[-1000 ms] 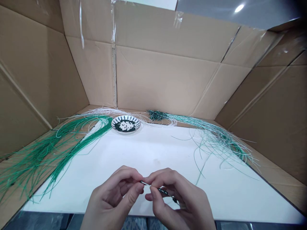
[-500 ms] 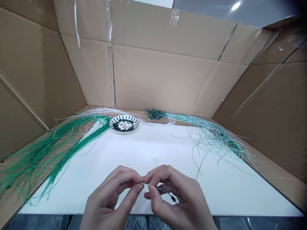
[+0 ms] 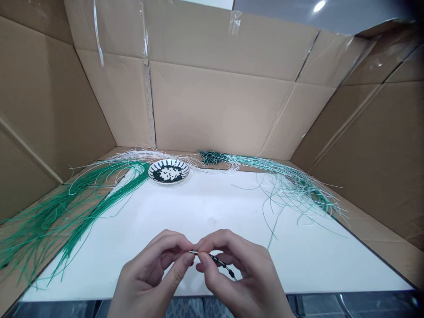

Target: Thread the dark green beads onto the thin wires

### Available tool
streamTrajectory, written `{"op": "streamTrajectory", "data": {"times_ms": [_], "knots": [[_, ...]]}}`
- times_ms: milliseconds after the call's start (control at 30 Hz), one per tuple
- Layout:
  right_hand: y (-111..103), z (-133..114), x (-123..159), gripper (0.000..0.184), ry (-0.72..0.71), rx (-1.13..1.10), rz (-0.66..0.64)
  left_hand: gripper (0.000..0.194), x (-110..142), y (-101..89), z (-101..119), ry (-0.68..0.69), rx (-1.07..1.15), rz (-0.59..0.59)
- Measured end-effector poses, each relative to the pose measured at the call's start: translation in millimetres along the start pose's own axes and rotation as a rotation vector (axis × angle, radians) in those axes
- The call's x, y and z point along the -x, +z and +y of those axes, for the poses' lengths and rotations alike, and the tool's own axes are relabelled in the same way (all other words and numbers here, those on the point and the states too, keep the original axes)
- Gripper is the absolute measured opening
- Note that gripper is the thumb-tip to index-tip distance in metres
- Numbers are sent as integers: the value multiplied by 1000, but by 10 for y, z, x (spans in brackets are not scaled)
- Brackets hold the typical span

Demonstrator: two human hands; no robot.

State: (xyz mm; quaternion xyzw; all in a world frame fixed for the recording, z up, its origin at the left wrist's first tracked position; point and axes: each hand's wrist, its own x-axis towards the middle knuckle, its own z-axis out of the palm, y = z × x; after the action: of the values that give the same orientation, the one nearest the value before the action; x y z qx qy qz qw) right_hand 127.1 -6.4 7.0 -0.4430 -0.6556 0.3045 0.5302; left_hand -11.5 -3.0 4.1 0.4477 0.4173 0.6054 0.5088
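Observation:
Near the front edge of the white board, my left hand [image 3: 157, 269] and my right hand [image 3: 240, 267] meet at their fingertips. Thumb and forefinger of each pinch a thin, pale and dark cord [image 3: 193, 252], with only a short piece showing between them. From under my right fingers hangs a part of it with small black beads or knots [image 3: 223, 265], slanting down to the right. Whether these are beads or knots is too small to tell. The other right fingers curl behind it. Its far end is hidden by my right hand.
A striped plate [image 3: 150, 172] with small black pieces stands at the back. Loose green strands [image 3: 96, 205] lie left, white strands [image 3: 142, 154] behind. A bundle of green and white cords [image 3: 265, 163] runs along the back right. Cardboard walls [image 3: 218, 106] surround the white board [image 3: 212, 203].
The view has shifted slightly, so everything sits a little further left. Both hands keep their pinch on the cord. The dark beaded part now hangs somewhat straighter below my right fingers.

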Motion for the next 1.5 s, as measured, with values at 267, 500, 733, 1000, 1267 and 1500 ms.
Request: {"op": "streamTrajectory", "data": {"times_ms": [267,500,733,1000,1267,1500], "knots": [[53,31,-4,12,-10,50,48,12,-3,13,-2,-2,4,7],[61,35,-6,11,-26,58,54,12,-5,13,-30,4,21,9],[14,56,9,15,-90,115,12,13,13,-1,-49,83,-70,-13],[-126,-2,-18,16,-139,254,-111,20,7,-114,-124,246,-367,-50],[-184,-27,-16,15,-127,284,-189,20,-66,-226,-92,264,-381,-176],[-176,-39,2,15,-156,370,-146,20,-44,-179,-99,282,-372,-135]]}}
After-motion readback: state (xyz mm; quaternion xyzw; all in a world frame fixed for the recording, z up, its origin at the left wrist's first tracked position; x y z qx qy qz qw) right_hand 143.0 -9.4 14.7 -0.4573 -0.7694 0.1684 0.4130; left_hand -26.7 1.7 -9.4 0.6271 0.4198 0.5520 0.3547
